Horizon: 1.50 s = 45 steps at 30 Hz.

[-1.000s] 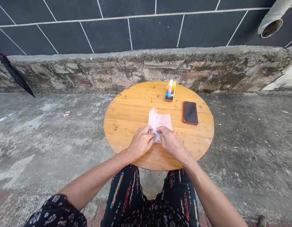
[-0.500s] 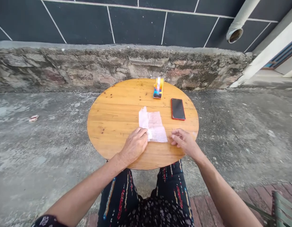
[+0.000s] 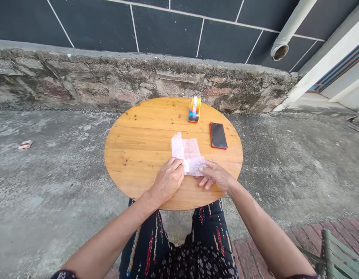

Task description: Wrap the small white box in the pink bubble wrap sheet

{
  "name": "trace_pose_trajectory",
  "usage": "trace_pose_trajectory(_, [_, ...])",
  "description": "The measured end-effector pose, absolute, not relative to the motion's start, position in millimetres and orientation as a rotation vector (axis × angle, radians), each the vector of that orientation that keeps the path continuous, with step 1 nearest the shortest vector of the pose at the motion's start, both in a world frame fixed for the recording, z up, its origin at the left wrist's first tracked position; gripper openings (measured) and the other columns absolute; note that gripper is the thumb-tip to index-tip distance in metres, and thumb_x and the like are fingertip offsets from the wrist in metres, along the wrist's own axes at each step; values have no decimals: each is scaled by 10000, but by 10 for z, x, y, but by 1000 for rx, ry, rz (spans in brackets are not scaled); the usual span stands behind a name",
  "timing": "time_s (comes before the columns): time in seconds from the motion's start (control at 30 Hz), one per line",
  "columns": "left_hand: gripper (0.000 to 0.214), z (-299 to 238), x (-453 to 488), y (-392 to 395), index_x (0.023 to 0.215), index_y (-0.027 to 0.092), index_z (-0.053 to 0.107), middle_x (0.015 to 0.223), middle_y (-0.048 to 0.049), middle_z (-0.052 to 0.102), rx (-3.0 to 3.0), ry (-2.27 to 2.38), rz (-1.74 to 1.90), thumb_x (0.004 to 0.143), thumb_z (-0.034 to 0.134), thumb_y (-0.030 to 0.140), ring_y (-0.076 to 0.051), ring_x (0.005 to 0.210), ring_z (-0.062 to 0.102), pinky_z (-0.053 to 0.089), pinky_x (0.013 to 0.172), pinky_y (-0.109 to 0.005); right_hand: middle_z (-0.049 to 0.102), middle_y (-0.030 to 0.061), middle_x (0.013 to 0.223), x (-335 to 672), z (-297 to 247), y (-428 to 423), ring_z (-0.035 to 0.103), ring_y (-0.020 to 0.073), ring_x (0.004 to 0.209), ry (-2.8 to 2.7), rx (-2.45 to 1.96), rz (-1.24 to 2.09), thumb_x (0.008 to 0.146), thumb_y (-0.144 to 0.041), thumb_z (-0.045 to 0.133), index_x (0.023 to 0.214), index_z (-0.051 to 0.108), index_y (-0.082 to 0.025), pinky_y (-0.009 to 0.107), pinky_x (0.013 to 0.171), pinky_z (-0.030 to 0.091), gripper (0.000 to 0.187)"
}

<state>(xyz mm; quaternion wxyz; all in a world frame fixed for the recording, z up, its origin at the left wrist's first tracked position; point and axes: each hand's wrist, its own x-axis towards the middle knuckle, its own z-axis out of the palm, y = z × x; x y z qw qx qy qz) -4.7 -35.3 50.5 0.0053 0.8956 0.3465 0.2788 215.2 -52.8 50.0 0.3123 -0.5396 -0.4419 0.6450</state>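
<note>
A crumpled, pale pink, partly see-through wrapping sheet (image 3: 192, 149), perhaps bubble wrap, lies on the round wooden table (image 3: 135, 139). Its left side and lower part look doubled over. My left hand (image 3: 170, 176) is closed at the lower left edge, its curled fingertips pressing on the sheet; what lies under them is hidden. At the lower right corner is my right hand (image 3: 215, 176), with its thumb over the sheet and its other fingers apart, some against the tabletop. I cannot tell whether the corner is pinched.
At the table's far side stands a yellow and blue tape dispenser (image 3: 194, 109) with a roll in it. A red-edged phone (image 3: 218, 135) lies to the right. Beyond are a stone wall base (image 3: 124, 79) and a drainpipe (image 3: 280, 51). A green slatted chair (image 3: 339, 255) is at the lower right.
My right hand has moved left from beside the sheet onto its lower right corner. My left hand stays at the lower left edge. The camera view has shifted slightly.
</note>
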Motion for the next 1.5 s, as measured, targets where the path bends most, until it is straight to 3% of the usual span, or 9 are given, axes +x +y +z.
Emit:
trace_pose_trajectory(0.17, [191,508,-51,-347,800,144,598,948,-81,619,2794,1084,867,904,447,90,-204,881,528,494,818,-344,679,29,711,2046,516,-417,643,120,521,-1431,-1626,1398,817,-394,616,897,622,-159,174,385,487,248])
trace_pose_trajectory(0.3, [209,531,-53,-350,772,149,595,908,-77,617,2794,1112,814,902,443,89,-206,866,529,498,798,-344,597,-11,580,1925,507,-364,595,114,472,-1580,-1766,1139,806,-333,580,741,572,-167,175,379,431,178])
trace_pose_trajectory(0.6, [216,544,-41,-355,775,147,620,906,-82,627,2805,1129,798,891,452,77,-219,910,541,508,815,-359,478,-48,497,1746,455,-401,442,100,495,-1749,-1891,556,763,-287,562,594,418,-204,212,500,287,237])
trace_pose_trajectory(0.73, [212,550,-35,-353,784,155,625,886,-76,627,2804,1132,802,891,457,83,-217,895,540,511,802,-364,472,-41,556,1672,417,-433,424,116,534,-1749,-1923,378,768,-278,548,651,451,-210,222,522,261,166])
trace_pose_trajectory(0.93, [209,571,-35,-347,757,165,610,877,-70,620,2808,1122,781,873,467,68,-217,875,533,502,787,-360,557,-21,635,1590,431,-530,519,146,585,-1691,-1796,381,820,-243,492,777,529,-217,224,555,315,62])
trace_pose_trajectory(1.23, [196,577,-39,-328,748,163,639,858,-72,632,2802,1119,782,878,505,106,-229,907,525,483,797,-381,677,27,807,1519,518,-610,615,171,717,-1695,-1671,354,868,-223,488,909,616,-205,258,666,423,136])
trace_pose_trajectory(1.5, [171,590,-63,-320,840,160,662,889,-58,645,2759,1093,808,902,504,144,-213,844,504,479,769,-353,667,86,970,1431,428,-595,619,212,920,-1877,-1460,229,948,-205,405,1076,591,-196,329,833,474,226])
